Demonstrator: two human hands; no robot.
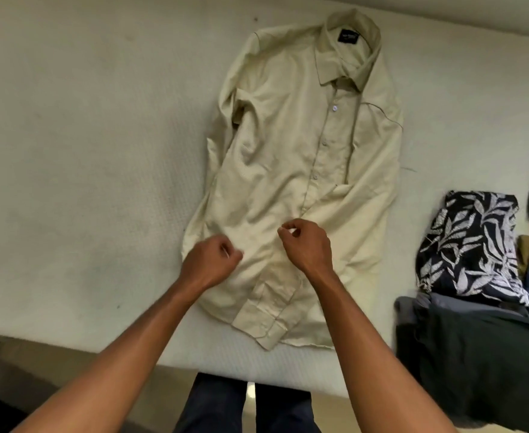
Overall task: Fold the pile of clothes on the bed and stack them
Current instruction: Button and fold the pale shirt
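A beige button-up shirt [291,157] lies flat on the white bed [85,151], front up, collar at the far end. Its sleeves are folded in along the body, and one cuff [263,320] lies near the hem at the bed's front edge. My left hand [210,264] hovers over the shirt's lower left part with its fingers curled into a fist. My right hand [307,245] is over the button placket, fingers curled, thumb and forefinger tips together. No fabric is lifted by either hand.
At the right, a pile of clothes: a black garment with a white leaf print [469,245], a dark green garment [482,364] in front of it, grey and blue pieces beside them. My legs in dark trousers [244,407] stand at the bed's front edge.
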